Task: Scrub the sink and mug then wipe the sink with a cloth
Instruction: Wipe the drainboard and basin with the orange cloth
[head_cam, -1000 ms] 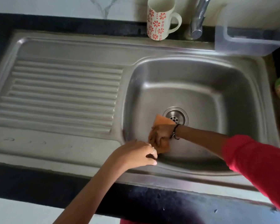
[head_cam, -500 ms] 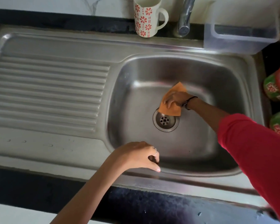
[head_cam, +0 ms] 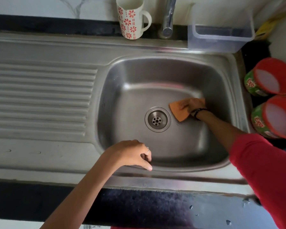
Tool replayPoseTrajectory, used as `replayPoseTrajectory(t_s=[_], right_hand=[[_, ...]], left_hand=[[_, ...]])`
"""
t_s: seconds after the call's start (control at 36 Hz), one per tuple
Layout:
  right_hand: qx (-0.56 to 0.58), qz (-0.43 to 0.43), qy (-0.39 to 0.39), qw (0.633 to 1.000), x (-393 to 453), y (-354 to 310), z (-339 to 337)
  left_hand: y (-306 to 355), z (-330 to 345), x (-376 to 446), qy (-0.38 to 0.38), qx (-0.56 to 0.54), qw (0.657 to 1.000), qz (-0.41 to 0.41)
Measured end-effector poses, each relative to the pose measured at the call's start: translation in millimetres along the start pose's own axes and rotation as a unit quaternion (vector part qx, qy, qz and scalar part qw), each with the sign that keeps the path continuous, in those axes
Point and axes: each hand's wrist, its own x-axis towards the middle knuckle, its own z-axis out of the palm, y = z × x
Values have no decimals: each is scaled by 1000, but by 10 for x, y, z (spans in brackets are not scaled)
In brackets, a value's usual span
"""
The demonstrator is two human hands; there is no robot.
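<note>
A steel sink (head_cam: 139,76) has a round drain (head_cam: 157,119) in the bottom of its basin. Just right of the drain, my right hand (head_cam: 192,104) presses an orange cloth (head_cam: 178,113) flat against the basin floor. My left hand (head_cam: 130,154) rests on the front rim of the basin, with its fingers curled over the edge and the thumb lying along the rim. A white mug (head_cam: 130,19) with red flowers stands upright behind the sink, left of the tap (head_cam: 168,17).
A ribbed draining board (head_cam: 40,96) lies left of the basin. A clear plastic container (head_cam: 220,38) sits on the sink's back right corner. Two green tubs with red lids (head_cam: 269,76) (head_cam: 277,118) stand right of the sink. A dark counter edge (head_cam: 139,205) runs along the front.
My right hand slid the orange cloth from the basin's front wall, past the far side of the drain, to the drain's right. My left hand stayed on the front rim.
</note>
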Motion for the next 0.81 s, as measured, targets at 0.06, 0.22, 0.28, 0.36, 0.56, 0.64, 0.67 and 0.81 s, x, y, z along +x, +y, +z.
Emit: replayPoseTrajectory(t_s=[0.06, 0.22, 0.28, 0.36, 0.56, 0.64, 0.67, 0.81], right_hand=[[-2, 54, 39, 998, -82, -56, 43], [38, 127, 56, 990, -195, -180, 126], [67, 129, 37, 989, -200, -199, 178], [81, 113, 7, 990, -267, -229, 323], [17, 35, -107, 994, -581, -489, 648], [-20, 7, -166, 986, -745, -562, 654], [-39, 0, -181, 983, -790, -556, 657], [-94, 28, -171, 980, -830, -447, 510]], left_hand=[[-4, 8, -36, 15, 9, 1000, 3], [-126, -50, -189, 66, 76, 995, -7], [-173, -77, -246, 67, 75, 995, -20], [-211, -91, -291, 66, 72, 995, -24], [-220, -71, -265, 59, 50, 997, -28], [-227, -97, -237, 44, 37, 998, -34], [-229, -105, -230, 38, 31, 998, -37], [-256, -125, -208, 18, -9, 999, -40]])
